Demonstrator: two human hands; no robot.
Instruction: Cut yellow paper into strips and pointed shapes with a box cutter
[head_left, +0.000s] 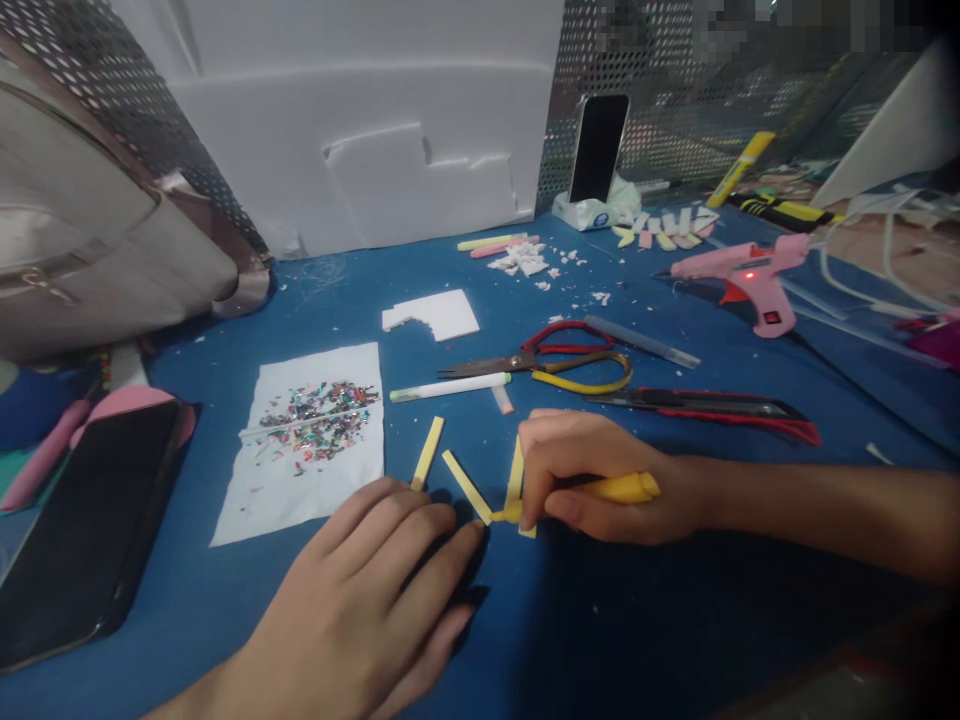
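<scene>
**Holding a yellow marker to a pale strip**

Pinches a yellow marker between the thumb and fingers of the right hand, with the tip at the near end of a pale yellow strip in the middle of the blue surface. Rests the left hand palm down, fingers loosely spread, with one fingertip right at that same strip end. Cannot tell whether pressing there or only touching.

Has a second strip just beyond the left hand, lower end hidden by the fingers, and a third strip partly covered by the right hand.

Shows, to the left, a sheet of white paper scattered with shiny flakes, and farther left a dark phone lying face up.

Includes, beyond the hands, a white pen, scissors with one red and one yellow handle, and a white cutout with a notched edge. Includes also a red and black cutter just past the right hand, and a pink glue gun at the right with a red light glowing.

Ends at the back with white scraps, a second phone propped upright, a tall white panel and, on the left, a pale bag.
</scene>
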